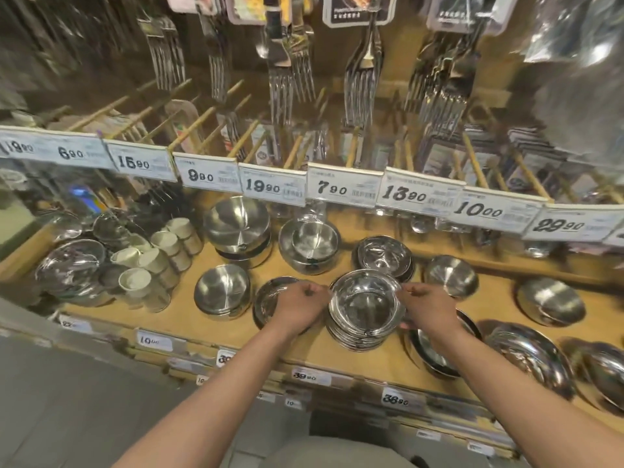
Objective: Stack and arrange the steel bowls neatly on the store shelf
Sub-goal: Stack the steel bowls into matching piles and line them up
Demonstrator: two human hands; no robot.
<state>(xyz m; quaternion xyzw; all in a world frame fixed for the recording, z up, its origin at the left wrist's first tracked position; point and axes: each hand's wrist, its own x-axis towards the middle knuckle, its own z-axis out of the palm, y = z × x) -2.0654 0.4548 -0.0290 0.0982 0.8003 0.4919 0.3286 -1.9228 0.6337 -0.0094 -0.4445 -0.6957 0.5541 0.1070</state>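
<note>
Steel bowls stack [366, 309] was gripped by left hand [299, 307] and right hand [427, 307]; best kept level, set down squarely.

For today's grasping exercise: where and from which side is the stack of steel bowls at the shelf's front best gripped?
Grip the stack of steel bowls at its flared rims, hands closing from left and right; it stands upright, round and slick, with both sides open.

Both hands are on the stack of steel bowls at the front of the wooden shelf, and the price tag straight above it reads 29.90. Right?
Not quite. In the head view the left hand and right hand do hold the stack of steel bowls on the wooden shelf, but the price tag above reads 7.90.
</note>
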